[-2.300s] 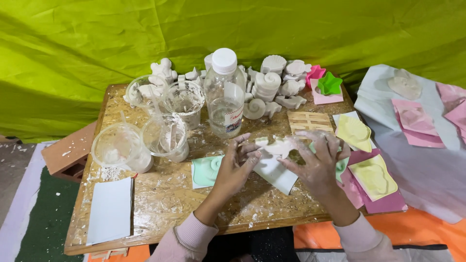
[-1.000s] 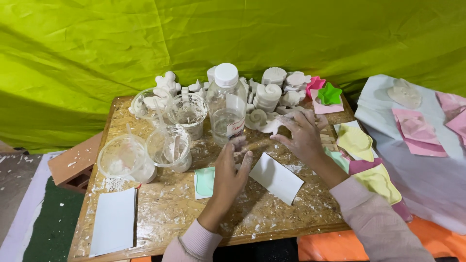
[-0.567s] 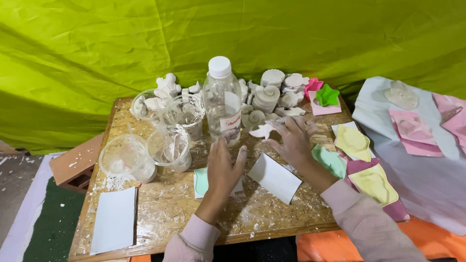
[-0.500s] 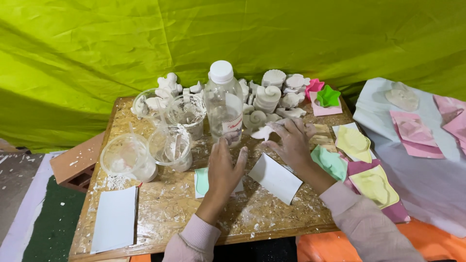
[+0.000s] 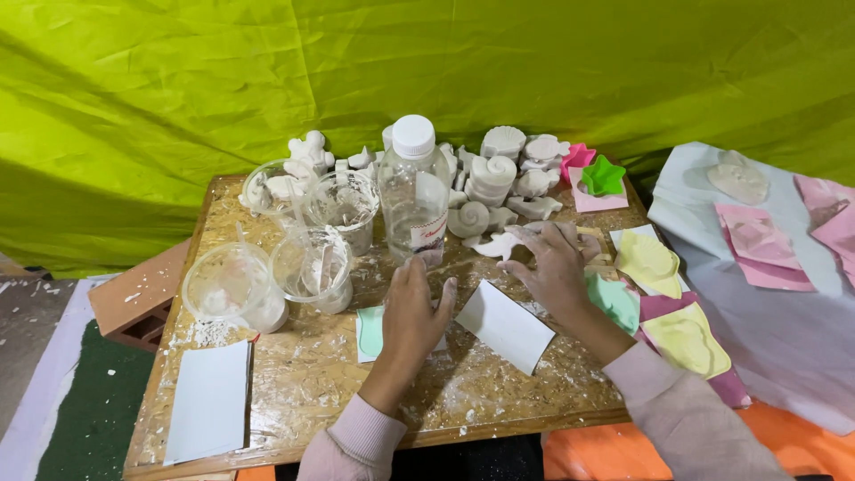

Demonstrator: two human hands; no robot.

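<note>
your left hand [image 5: 411, 312] flat, open on green mould [image 5: 370, 331] | right hand [image 5: 554, 267] open by white dolphin cast [image 5: 495, 245] | clear bottle [image 5: 413, 191] nearly empty | cups [image 5: 312, 267] white-crusted

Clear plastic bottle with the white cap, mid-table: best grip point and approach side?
Grip the clear bottle around its straight body below the shoulder, coming from the near side. It stands upright, and its round wall suits a wrap grasp. Plaster casts crowd behind it and plastic cups stand to one side, so the front is probably freest. The left hand lies just below it, fingers spread.
</note>
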